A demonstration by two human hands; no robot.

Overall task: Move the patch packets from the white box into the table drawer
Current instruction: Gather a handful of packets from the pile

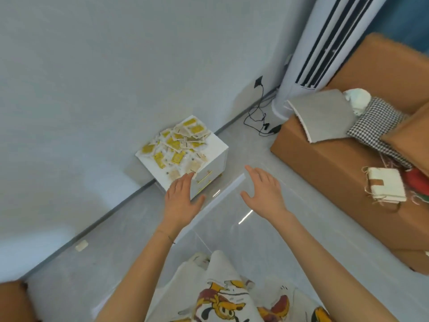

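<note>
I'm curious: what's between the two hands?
In the head view, a white strip crosses between the left hand and the right hand, with shiny grey floor around it.

open floor (243, 145) between white drawer unit (216, 156) and sofa (325, 163), wall (92, 89) right behind unit, cables (274, 129) by tower fan (325, 43)

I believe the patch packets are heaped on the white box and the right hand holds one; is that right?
Not quite: in the head view the right hand is open and empty. The patch packets are indeed heaped on the white box.
</note>
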